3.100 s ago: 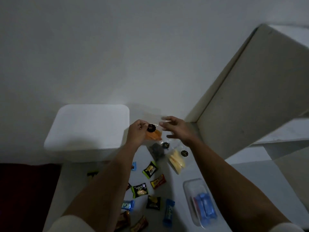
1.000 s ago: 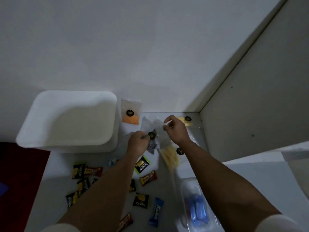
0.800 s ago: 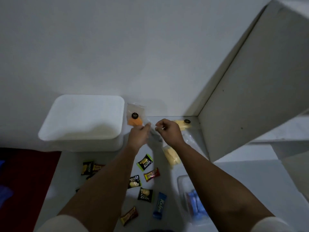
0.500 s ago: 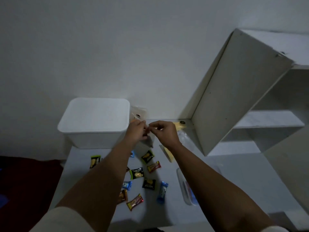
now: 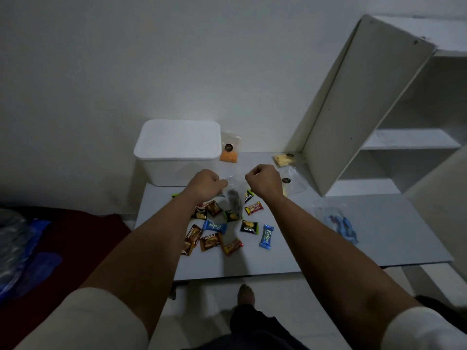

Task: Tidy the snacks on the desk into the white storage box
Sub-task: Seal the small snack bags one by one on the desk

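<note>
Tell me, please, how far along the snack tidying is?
Nothing visibly sits in the white storage box. Both the left hand and right hand pinch a clear bag of dark snacks above the desk. The small wrapped candies and orange snack bag remain out.

Storage box (image 5: pixel 177 152) at back left of tabletop (image 5: pixel 379 236), against wall. One snack bag (image 5: pixel 229 150) just right of box; two more bags (image 5: pixel 284 159) (image 5: pixel 290 184) at back right, beside shelf unit (image 5: pixel 358 109). Wrapped candies (image 5: pixel 222 227) scattered mid-tabletop, in front of box. Clear tray (image 5: pixel 338 223) right of candies.
</note>
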The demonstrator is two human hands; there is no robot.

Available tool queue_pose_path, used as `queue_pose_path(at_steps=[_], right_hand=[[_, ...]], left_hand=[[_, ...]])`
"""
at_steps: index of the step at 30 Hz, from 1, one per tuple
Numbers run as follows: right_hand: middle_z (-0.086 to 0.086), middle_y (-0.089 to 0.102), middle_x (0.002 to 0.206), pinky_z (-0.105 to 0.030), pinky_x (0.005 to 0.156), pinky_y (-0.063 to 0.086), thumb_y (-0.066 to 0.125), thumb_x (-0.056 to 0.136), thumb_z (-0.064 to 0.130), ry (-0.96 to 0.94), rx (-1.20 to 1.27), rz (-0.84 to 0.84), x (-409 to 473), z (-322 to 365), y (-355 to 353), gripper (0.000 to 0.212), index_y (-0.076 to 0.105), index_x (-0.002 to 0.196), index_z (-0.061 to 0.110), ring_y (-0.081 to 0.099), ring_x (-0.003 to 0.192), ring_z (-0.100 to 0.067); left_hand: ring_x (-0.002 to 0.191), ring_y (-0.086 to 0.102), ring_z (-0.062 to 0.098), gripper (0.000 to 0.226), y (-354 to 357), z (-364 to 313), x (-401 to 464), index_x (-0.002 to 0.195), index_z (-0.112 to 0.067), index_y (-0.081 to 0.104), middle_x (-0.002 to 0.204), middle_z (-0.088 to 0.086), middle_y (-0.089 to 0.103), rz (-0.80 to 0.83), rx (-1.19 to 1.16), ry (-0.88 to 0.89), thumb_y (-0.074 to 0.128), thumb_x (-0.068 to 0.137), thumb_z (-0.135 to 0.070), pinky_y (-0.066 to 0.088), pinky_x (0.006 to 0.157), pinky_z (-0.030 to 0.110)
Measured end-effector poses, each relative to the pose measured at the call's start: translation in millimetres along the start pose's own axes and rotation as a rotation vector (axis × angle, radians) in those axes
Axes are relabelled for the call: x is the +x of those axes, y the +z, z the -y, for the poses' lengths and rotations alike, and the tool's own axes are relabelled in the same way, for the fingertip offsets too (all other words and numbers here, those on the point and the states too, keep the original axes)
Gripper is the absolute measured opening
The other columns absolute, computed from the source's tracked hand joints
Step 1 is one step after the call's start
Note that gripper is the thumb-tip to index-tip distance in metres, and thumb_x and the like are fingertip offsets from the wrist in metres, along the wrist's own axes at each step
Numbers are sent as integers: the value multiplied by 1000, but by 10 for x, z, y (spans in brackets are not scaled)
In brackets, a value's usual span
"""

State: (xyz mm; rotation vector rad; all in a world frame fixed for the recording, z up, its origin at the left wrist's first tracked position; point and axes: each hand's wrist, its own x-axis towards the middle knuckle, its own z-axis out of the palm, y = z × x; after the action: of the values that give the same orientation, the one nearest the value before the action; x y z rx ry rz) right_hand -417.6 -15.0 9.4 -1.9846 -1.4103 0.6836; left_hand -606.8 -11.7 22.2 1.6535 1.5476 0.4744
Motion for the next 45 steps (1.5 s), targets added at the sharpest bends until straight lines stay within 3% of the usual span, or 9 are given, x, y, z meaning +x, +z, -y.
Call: queue_pose_path(at_steps=[7,12,14,17,21,24,29,40,45], right_hand=[[0,76,81,-34,74,59,72,90,27,-101,55,125,-189,63,127,15,80,84,15,72,76,-16],[4,71,82,-26,70,49,74,92,21,-171,137,254,-163,200,38,17,80,93,5,62,68,-4],[4,70,82,-16,64,47,70,95,16,-187,145,324,-175,271,-63,19,79,100,0,59,67,0],[-2,73,89,-10,55,47,65,99,14,-170,172,408,-183,327,-229,22,76,106,-3,64,71,-5],[-9,78,101,-29,75,56,65,98,29,-180,230,435,-180,341,-350,29,76,107,5,74,86,-19],[-8,79,98,-35,80,58,71,93,39,-198,251,412,-202,326,-383,33,76,104,8,76,89,-21],[-18,77,97,-33,75,52,75,91,22,-237,264,405,-229,312,-400,23,75,100,0,70,81,-17],[-4,73,83,-34,79,51,76,90,20,-214,299,506,-303,357,-586,17,74,97,4,67,77,-11],[-12,77,91,-28,72,53,79,88,21,-229,295,485,-343,330,-687,23,77,99,1,68,77,-12]], left_hand=[[58,52,21,37,-23,92,-188,63,-11,55,67,9,61,-59,-15,-32,55,78,-44,42,61,33],[107,61,22,22,-90,126,-192,115,-20,64,115,0,66,-185,-228,6,51,97,-22,50,91,37],[115,61,19,29,-98,136,-201,119,-23,67,121,-3,67,-147,-264,62,57,93,-14,49,101,37],[106,67,14,14,-94,106,-224,102,-16,75,106,-1,75,-159,-276,129,64,96,-19,50,97,31],[95,72,14,17,-97,30,-235,87,-20,72,89,-3,76,-191,-323,166,60,100,-18,52,93,31],[84,71,15,16,-83,1,-239,91,-15,71,84,-1,74,-211,-325,166,58,101,-17,54,86,32],[74,64,19,18,-80,-87,-292,89,0,64,79,7,71,-157,-434,120,56,99,-13,56,75,30],[70,63,12,23,-92,-295,-486,83,-12,64,78,6,68,-108,-440,183,53,102,-16,53,64,16],[70,64,9,21,-27,-362,-528,86,-15,68,81,7,69,-73,-427,208,55,103,-16,53,72,22]])
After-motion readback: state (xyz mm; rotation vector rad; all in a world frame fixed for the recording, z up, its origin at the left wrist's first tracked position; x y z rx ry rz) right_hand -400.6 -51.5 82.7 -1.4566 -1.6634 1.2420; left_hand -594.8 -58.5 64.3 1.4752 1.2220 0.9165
